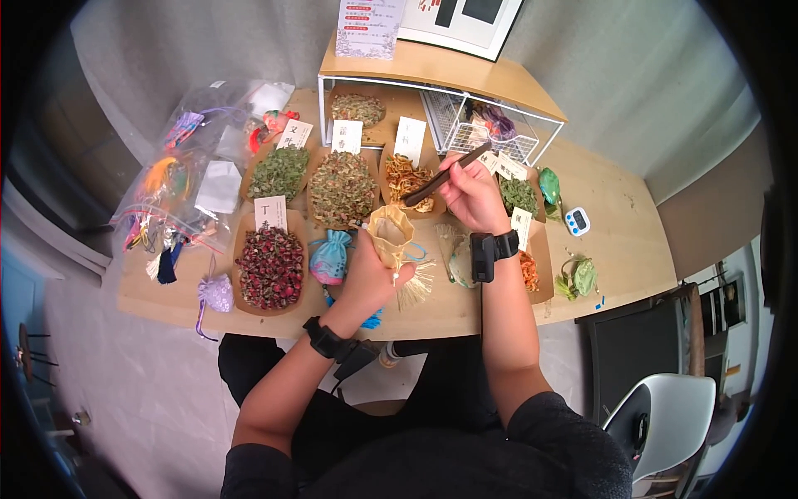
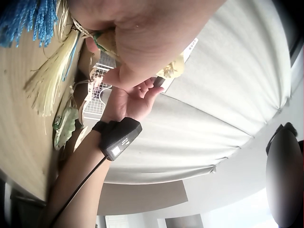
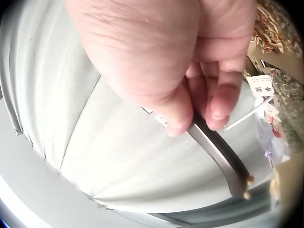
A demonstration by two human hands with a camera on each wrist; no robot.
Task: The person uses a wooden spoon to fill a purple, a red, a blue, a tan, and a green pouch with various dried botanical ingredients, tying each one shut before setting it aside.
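My left hand (image 1: pixel 376 279) holds a pale yellow drawstring pouch (image 1: pixel 391 237) upright, its mouth wide, above the front of the table. A cream tassel (image 1: pixel 415 285) hangs from the pouch. The right hand (image 1: pixel 475 193) pinches a long, narrow dark scoop (image 1: pixel 449 173) between thumb and fingers. Its lower end slants toward the pouch mouth and overlaps the box of dried orange-brown strips (image 1: pixel 407 176). Small orange-brown bits (image 3: pixel 249 180) sit at the scoop's tip in the right wrist view. The left wrist view shows the cream tassel (image 2: pixel 52 78), with the hand's back covering much of the pouch.
Labelled cardboard boxes hold dried rosebuds (image 1: pixel 270 266), green leaves (image 1: pixel 279 173) and mixed herbs (image 1: pixel 342 185). A blue-pink pouch (image 1: pixel 332 258) lies left of the left hand. Plastic bags (image 1: pixel 170 200) cover the left side; a timer (image 1: pixel 577 220) and wire-basket shelf (image 1: pixel 499 125) are right and behind.
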